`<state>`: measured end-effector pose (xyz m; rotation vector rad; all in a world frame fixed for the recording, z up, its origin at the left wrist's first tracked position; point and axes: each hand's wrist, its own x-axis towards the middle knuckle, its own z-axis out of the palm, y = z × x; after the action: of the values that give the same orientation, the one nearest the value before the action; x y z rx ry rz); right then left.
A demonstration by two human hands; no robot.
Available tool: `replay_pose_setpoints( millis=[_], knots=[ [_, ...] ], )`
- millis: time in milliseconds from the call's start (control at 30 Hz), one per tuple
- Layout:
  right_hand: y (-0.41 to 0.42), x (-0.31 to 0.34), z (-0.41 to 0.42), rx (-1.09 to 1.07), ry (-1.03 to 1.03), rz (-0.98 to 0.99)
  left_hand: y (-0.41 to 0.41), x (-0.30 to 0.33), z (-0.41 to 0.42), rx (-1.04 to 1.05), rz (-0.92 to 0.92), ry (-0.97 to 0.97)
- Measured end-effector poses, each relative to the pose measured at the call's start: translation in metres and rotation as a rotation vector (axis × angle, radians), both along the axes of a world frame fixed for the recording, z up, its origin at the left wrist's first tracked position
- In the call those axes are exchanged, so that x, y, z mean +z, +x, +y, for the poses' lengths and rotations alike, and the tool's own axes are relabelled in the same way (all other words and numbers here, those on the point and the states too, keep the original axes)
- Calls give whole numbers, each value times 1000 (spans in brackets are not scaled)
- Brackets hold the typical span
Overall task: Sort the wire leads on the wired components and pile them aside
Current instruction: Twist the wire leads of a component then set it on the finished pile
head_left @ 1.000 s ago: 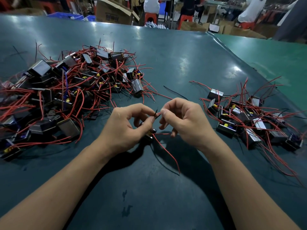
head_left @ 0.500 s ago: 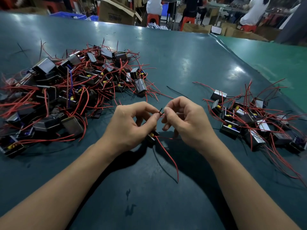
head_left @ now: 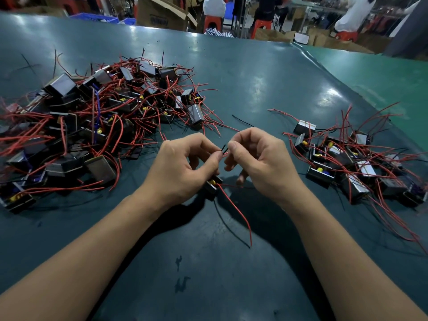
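A workshop with cardboard boxes, red stools and people in white at the far end lies behind a long bench covered in dark teal matting. Near the middle of the bench, the left hand holds a small black part with a yellow spot low against its palm, the part just above or touching the bench; which, I cannot tell. The left grip is narrow, thumb and forefinger pinched on thin leads that rise from that part. The right hand faces it, almost touching, its grip also narrow, thumb and forefinger closed on the same leads, a short black tip poking up between the two hands. A long red wire trails from the part toward the camera and curves down across the bench. To the left of the hands sits a big tangled heap of black boxy parts and red wires. To the right of the hands lies a smaller pile of the same parts. A loose black wire lies on the bench just beyond the hands.
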<state>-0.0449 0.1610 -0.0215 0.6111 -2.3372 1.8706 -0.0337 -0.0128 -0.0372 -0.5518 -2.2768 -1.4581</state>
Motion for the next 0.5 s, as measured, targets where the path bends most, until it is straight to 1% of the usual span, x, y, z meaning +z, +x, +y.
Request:
replay_pose_setpoints(
  millis=[133,333,500],
  knots=[
    [0,-3,-1,12,27,31,0,2,-1,-1,-24,5],
    [-2,-7,-2,-28,138,201,2,4,1,32,-57,36],
    [-1,-6,-3,-49,153,246,3,6,1,56,-40,3]
  ],
)
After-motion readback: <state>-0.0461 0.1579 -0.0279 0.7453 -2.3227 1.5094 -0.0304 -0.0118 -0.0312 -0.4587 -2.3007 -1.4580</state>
